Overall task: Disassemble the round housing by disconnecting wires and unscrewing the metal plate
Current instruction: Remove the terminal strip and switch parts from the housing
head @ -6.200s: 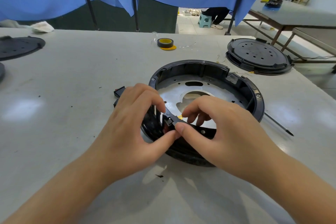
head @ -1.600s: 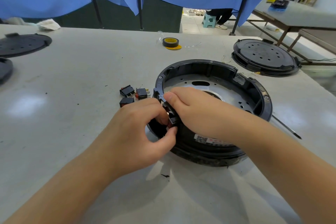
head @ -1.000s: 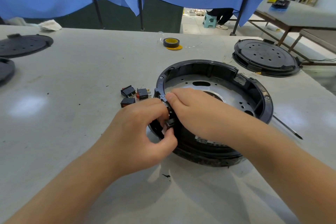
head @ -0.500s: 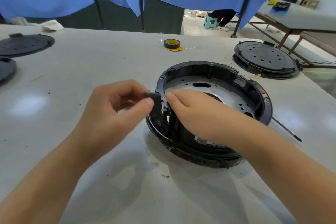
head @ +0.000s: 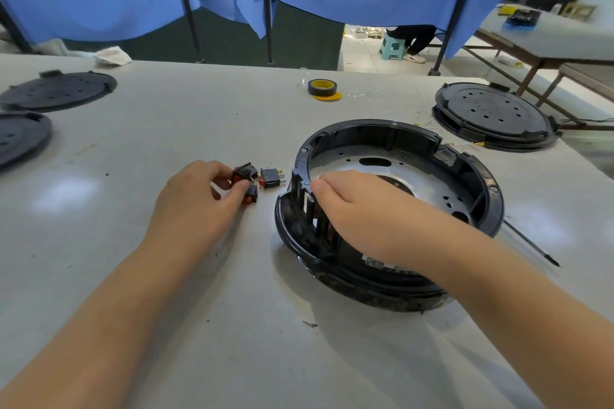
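The black round housing (head: 392, 133) lies open side up on the grey table (head: 166, 276), with the silver metal plate (head: 435, 179) in its bottom. My right hand (head: 365, 209) grips the housing's left rim, thumb on the slotted outer wall and fingers curled inside. Left of the housing lie small black rocker switches with red faces (head: 272, 178). My left hand (head: 196, 196) pinches one of them (head: 251, 193) between thumb and fingers down at the table. I see no wires on the housing.
A thin screwdriver (head: 531, 244) lies right of the housing. A black round lid (head: 491, 116) sits at the back right, two more lids (head: 56, 90) at the far left. A tape roll (head: 322, 87) is at the back, under blue curtains.
My left hand pulled a switch out of the housing's left wall and carried it left and down to the other switches on the table. My right hand stayed on the rim.
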Available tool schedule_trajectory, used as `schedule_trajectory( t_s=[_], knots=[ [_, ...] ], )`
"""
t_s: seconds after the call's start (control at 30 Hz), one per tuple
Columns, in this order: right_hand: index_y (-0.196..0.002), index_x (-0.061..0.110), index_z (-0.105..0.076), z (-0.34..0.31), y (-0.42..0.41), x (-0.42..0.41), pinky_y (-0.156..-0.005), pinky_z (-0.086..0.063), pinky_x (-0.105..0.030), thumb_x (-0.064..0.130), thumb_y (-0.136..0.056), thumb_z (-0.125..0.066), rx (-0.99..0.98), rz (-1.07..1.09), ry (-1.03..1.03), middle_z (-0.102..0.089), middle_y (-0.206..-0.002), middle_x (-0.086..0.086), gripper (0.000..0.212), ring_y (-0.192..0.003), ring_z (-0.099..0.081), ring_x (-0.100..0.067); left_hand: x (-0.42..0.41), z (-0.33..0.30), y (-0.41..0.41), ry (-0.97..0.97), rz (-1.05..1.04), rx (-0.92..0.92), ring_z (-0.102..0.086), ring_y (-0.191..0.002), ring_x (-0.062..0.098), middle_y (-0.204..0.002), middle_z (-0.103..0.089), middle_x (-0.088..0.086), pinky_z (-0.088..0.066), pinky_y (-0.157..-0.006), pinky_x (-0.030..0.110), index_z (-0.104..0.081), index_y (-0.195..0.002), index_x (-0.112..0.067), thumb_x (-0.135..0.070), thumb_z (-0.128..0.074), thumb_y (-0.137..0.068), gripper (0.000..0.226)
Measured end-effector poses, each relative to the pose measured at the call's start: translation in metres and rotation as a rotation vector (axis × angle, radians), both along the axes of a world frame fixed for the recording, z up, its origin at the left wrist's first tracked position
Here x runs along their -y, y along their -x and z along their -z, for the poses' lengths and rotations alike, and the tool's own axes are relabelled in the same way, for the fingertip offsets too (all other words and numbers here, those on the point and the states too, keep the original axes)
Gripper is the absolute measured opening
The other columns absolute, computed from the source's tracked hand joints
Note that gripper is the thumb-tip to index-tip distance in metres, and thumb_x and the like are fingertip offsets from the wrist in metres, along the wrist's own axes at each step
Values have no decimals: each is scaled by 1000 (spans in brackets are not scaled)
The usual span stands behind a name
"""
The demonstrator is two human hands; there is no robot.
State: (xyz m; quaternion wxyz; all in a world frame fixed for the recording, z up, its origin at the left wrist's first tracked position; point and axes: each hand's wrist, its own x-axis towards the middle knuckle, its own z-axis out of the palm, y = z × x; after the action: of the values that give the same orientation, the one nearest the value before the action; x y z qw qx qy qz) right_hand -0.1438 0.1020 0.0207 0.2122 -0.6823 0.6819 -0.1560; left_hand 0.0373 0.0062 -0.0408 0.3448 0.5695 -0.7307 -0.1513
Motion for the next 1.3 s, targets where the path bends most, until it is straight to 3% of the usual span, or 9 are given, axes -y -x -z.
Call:
schedule_trajectory(
  t_s=[0.13, 0.3, 0.43, 0.5, 0.6, 0.7, 1.03, 1.13, 1.3],
  knots=[
    [-66, 20, -36, 0, 0, 1, -53, -25, -25, 37, -103, -25, -3, -3, 12, -39, -61, 5, 42, -56, -39, -9, 7, 5, -2, -43, -29, -9, -58, -73, 12, -84, -63, -10, -44, -71, 33, -67, -104, -20, -30, -67, -88, 19],
    [-66, 20, -36, 1, 0, 1, -53, -25, -26, 37, -103, -25, 0, -6, 14, -39, -61, 5, 42, -56, -39, -10, 14, 7, -4, -76, -81, -62, -59, -89, 23, -80, -60, -15, -48, -79, 38, -59, -119, -19, -31, -65, -89, 33],
    [-66, 20, -37, 2, 0, 1, -53, -26, -26, 37, -103, -25, -1, -7, 22, -39, -61, 5, 42, -56, -39, -10, 12, 7, -1, -19, -58, -112, -59, -76, 15, -81, -60, -14, -41, -71, 32, -58, -117, -22, -34, -63, -90, 31],
    [-66, 20, -38, 4, 1, 0, -53, -26, -27, 37, -103, -26, -16, -9, 42, -40, -61, 4, 42, -56, -40, -11, 7, 5, 4, 35, 8, -131, -57, -75, 5, -87, -61, -12, -40, -69, 27, -57, -118, -22, -31, -63, -90, 30],
    [-65, 21, -38, 5, 0, -1, -52, -26, -27, 37, -102, -27, -61, -6, 89, -41, -61, 4, 42, -57, -41, -12, -7, 1, 12, 119, 210, -94, -56, -94, 10, -110, -59, -3, -37, -76, 7, -52, -130, -19, -8, -63, -85, 47],
    [-64, 22, -40, 5, -1, 0, -52, -26, -27, 38, -102, -29, -103, -12, 132, -45, -62, 4, 42, -57, -43, -10, -26, -2, 19, 197, 451, -3, -43, -118, 4, -130, -48, -8, -35, -95, 13, -43, -142, -20, 7, -52, -76, 71],
    [-70, 29, -48, -6, 24, -19, -54, -31, -27, 61, -92, -32, -248, -130, 143, -50, -62, 9, 42, -59, -47, -5, -33, -4, 20, 240, 526, -13, -49, -121, 8, -129, -55, -6, -36, -99, 14, -61, -129, -17, 5, -44, -72, 63],
    [-78, 31, -54, -10, 41, -39, -61, -44, -25, 69, -84, -26, -281, -128, 148, -56, -69, 13, 47, -66, -52, -1, -33, -2, 20, 235, 510, -16, -49, -121, 7, -129, -55, -8, -37, -97, 17, -60, -129, -19, 14, -49, -75, 65],
    [-67, 23, -41, 7, 53, -68, -56, -41, -30, 70, -85, -7, -441, -78, 302, -47, -60, 5, 61, -56, -47, -10, -33, 0, 21, 219, 511, -10, -51, -113, 9, -129, -55, -6, -33, -92, 10, -60, -130, -18, 16, -50, -75, 66]
  ],
)
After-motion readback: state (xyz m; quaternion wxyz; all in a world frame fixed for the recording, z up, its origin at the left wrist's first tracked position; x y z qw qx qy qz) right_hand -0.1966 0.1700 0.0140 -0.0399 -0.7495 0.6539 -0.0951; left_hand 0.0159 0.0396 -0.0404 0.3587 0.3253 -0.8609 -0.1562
